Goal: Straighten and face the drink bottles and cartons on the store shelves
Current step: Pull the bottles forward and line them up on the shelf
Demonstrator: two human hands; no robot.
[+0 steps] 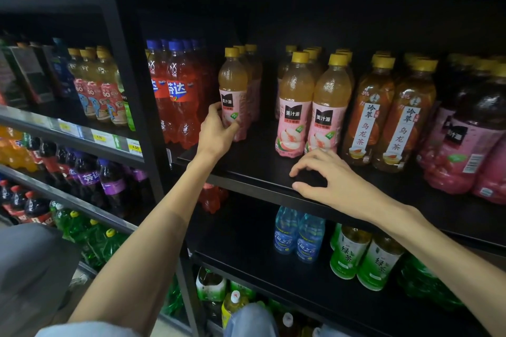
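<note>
Nearest to me, my right hand [325,178] rests on the front edge of the black shelf [257,169]. Its fingers are loosely bent and hold nothing. Just beyond it, at about twelve o'clock, stand two peach juice bottles [312,107] at the shelf front, upright, labels toward me.

Farther in and at ten o'clock from that hand, my left hand [219,131] grips the lower part of a single peach juice bottle [232,90], with fingers and thumb curled round the label. This bottle stands upright, its long axis vertical, set deeper on the shelf than the front pair, with a bare gap between them. I judge the next move is to draw it forward, toward six o'clock, into line with the pair. The left hand is the nearer one for this; the right is well apart from it.
</note>
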